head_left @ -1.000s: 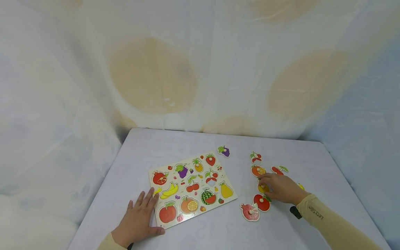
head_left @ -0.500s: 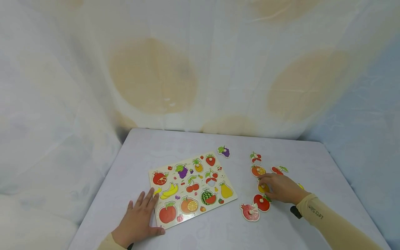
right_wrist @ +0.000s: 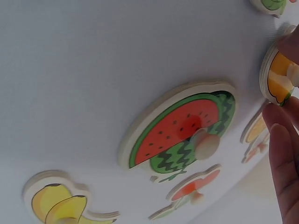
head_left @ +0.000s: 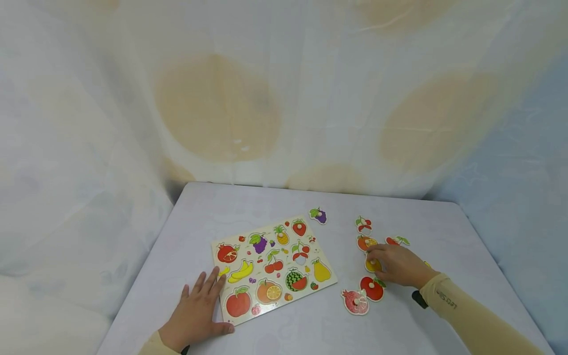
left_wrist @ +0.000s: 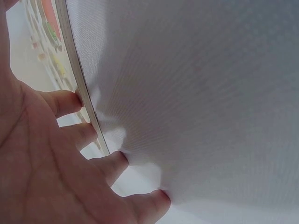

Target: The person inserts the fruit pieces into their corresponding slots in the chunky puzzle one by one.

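My left hand (head_left: pixel 195 310) rests at the left edge of the fruit puzzle board (head_left: pixel 306 293), with its fingers spread. In the left wrist view two fingertips touch the board's side (left_wrist: pixel 74 60) and the others touch the cloth. My right hand (head_left: pixel 401 266) pinches the edges of a yellow-orange fruit puzzle piece (head_left: pixel 372 263). Its knob and a green leaf tip show in the right wrist view, but fingers hide much of that piece (right_wrist: pixel 278 77). Just above it lies an orange piece (head_left: pixel 365 241); below are an apple piece (head_left: pixel 372 289) and a pomegranate piece (head_left: pixel 355 303).
A grape piece (head_left: pixel 318 215) lies beyond the board. Farther right are a red fruit piece with leaves (head_left: pixel 364 225) and a cherry piece (head_left: pixel 396 241). The right wrist view shows a watermelon piece (right_wrist: pixel 182 126) and a banana piece (right_wrist: pixel 56 198) near the right hand.
My right hand and the yellow-orange piece have shifted very slightly up and to the left. The left hand and the board have stayed put.
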{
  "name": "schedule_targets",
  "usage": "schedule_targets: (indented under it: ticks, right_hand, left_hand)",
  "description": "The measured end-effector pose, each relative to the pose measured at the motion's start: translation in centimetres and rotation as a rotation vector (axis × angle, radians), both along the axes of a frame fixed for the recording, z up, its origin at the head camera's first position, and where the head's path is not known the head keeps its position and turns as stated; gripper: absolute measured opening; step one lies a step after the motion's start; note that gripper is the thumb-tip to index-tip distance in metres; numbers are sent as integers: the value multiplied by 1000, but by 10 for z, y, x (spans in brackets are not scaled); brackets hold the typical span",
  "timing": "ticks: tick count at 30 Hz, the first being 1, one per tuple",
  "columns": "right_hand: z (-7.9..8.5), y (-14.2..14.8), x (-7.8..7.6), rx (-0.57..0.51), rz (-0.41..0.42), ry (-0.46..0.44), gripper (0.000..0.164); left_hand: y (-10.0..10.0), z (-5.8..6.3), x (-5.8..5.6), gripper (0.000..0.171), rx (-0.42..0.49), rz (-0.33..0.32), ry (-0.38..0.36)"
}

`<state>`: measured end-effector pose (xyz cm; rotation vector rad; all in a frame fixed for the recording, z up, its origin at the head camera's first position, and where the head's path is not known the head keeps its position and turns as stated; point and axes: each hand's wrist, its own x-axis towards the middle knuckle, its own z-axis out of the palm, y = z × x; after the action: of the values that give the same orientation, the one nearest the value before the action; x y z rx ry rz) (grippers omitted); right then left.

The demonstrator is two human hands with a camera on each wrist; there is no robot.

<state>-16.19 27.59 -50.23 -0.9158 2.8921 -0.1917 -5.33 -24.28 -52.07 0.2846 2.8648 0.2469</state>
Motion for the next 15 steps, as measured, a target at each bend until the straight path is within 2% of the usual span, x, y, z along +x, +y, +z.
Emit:
schedule_targets:
  ticks: [8,15]
  right_hand:
    - [5,-15,-5,-39,-35,-25,33]
    - [9,-33,-9,-36,-19,-19,35]
  left_hand:
    - [0,0,1,122,-6,4,-4]
    - [1,2,0,123,-1,6,0]
